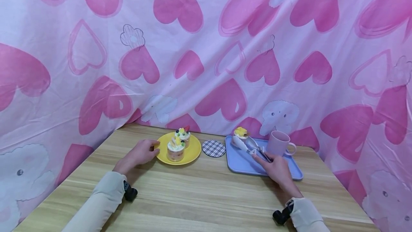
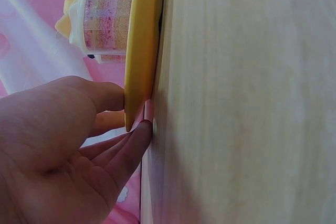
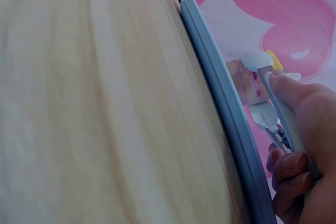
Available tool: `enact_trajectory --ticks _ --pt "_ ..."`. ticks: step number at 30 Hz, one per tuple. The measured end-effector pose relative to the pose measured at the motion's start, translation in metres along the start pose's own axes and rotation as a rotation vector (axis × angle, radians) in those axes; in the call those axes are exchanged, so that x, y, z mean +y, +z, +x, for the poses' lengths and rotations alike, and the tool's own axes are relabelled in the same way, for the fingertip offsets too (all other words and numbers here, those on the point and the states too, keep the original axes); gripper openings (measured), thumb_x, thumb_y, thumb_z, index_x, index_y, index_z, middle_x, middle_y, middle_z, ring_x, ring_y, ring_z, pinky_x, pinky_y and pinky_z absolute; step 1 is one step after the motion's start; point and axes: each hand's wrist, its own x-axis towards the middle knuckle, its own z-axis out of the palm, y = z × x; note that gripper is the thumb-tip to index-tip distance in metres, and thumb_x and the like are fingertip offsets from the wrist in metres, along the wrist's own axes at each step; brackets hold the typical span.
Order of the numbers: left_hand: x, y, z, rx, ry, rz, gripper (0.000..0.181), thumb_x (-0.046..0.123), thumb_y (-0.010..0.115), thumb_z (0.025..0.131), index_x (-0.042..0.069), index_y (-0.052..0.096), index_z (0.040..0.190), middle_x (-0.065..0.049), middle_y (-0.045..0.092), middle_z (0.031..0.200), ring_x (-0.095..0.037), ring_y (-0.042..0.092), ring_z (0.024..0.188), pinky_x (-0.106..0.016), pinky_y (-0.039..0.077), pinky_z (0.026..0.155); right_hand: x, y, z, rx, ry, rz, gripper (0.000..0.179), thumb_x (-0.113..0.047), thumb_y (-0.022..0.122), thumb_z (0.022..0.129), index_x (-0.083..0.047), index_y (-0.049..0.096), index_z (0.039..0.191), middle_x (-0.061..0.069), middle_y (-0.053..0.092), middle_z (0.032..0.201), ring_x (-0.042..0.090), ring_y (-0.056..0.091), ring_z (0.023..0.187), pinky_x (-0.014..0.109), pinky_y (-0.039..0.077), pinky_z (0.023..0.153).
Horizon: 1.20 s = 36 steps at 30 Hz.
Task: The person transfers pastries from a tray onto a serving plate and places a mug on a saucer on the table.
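My left hand [image 1: 143,151] holds the left rim of a yellow plate [image 1: 193,156], thumb on the upper side and fingers at the underside in the left wrist view. Two clear dessert cups [image 1: 175,151] with layered cake, cream and fruit stand on this plate. My right hand [image 1: 276,168] grips a pair of tongs [image 3: 283,111] over the blue tray [image 1: 239,165]. The tongs' pale tips lie on either side of a third dessert cup [image 1: 240,133] with yellow topping, at the tray's back left. Whether that cup touches the tray is hard to tell.
A pink mug [image 1: 278,142] stands on the tray's right side, close beyond my right hand. Between plate and tray lies a round checked coaster [image 1: 214,148]. A pink heart-patterned cloth [image 1: 222,99] hangs behind the wooden table [image 1: 193,196].
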Motion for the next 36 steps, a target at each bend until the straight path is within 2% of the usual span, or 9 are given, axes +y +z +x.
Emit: enact_trajectory --ticks 3,8,12,17,22,24,30,36 --pt "0.000 0.001 0.001 -0.004 -0.012 -0.009 0.049 0.013 0.066 0.106 -0.011 0.058 0.148 -0.029 0.063 0.149 -0.027 0.064 0.113 -0.055 0.056 0.112 -0.003 0.002 -0.001 0.001 -0.007 0.006 0.111 -0.085 0.071 0.082 -0.010 0.051 0.162 0.005 0.038 0.086 0.027 0.052 0.095 0.031 0.038 0.064" --pt "-0.003 0.001 0.004 -0.002 -0.009 -0.011 0.050 0.014 0.066 0.106 -0.010 0.058 0.148 -0.029 0.063 0.150 -0.026 0.064 0.112 -0.055 0.057 0.111 -0.009 0.007 -0.002 0.021 -0.061 -0.018 0.108 -0.085 0.071 0.083 -0.010 0.054 0.159 0.003 0.043 0.082 0.028 0.050 0.089 0.031 0.037 0.063" --pt "-0.005 0.000 0.005 0.009 0.012 0.004 0.049 0.013 0.066 0.105 -0.011 0.058 0.147 -0.030 0.064 0.148 -0.027 0.065 0.113 -0.055 0.057 0.111 -0.014 0.011 -0.004 0.022 -0.086 -0.030 0.106 -0.084 0.070 0.084 -0.009 0.056 0.158 0.005 0.052 0.079 0.030 0.053 0.095 0.031 0.039 0.067" --pt "-0.005 0.000 0.005 0.008 0.006 0.001 0.049 0.014 0.066 0.105 -0.011 0.059 0.147 -0.029 0.064 0.148 -0.027 0.065 0.115 -0.054 0.057 0.111 -0.019 0.015 -0.006 0.017 -0.091 -0.015 0.106 -0.085 0.071 0.082 -0.011 0.057 0.157 0.011 0.064 0.090 0.028 0.055 0.104 0.032 0.041 0.072" --pt "-0.005 0.000 0.004 0.003 -0.004 -0.003 0.049 0.014 0.066 0.105 -0.011 0.058 0.147 -0.030 0.063 0.149 -0.028 0.066 0.118 -0.055 0.056 0.112 -0.021 0.020 -0.008 0.003 -0.109 -0.007 0.105 -0.086 0.070 0.082 -0.013 0.057 0.157 0.014 0.072 0.128 0.027 0.055 0.109 0.032 0.043 0.077" --pt "-0.005 0.000 0.004 0.002 -0.008 -0.004 0.049 0.014 0.066 0.105 -0.011 0.059 0.147 -0.030 0.063 0.149 -0.029 0.066 0.120 -0.055 0.056 0.112 -0.022 0.022 -0.009 -0.004 -0.115 -0.002 0.105 -0.085 0.071 0.082 -0.013 0.057 0.157 0.015 0.071 0.135 0.027 0.055 0.111 0.033 0.043 0.078" --pt "-0.005 0.001 0.003 -0.002 -0.009 -0.007 0.049 0.013 0.066 0.105 -0.011 0.059 0.147 -0.030 0.063 0.150 -0.034 0.066 0.128 -0.056 0.055 0.112 -0.026 0.027 -0.012 -0.032 -0.104 0.037 0.104 -0.084 0.073 0.082 -0.014 0.057 0.157 0.012 0.068 0.122 0.027 0.055 0.110 0.031 0.043 0.072" --pt "-0.005 0.001 0.003 -0.006 -0.012 -0.015 0.049 0.013 0.066 0.105 -0.011 0.058 0.148 -0.030 0.062 0.150 -0.034 0.067 0.129 -0.056 0.055 0.113 -0.028 0.033 -0.012 -0.037 -0.100 0.030 0.106 -0.086 0.072 0.080 -0.016 0.058 0.157 0.012 0.067 0.128 0.026 0.057 0.103 0.029 0.043 0.068"
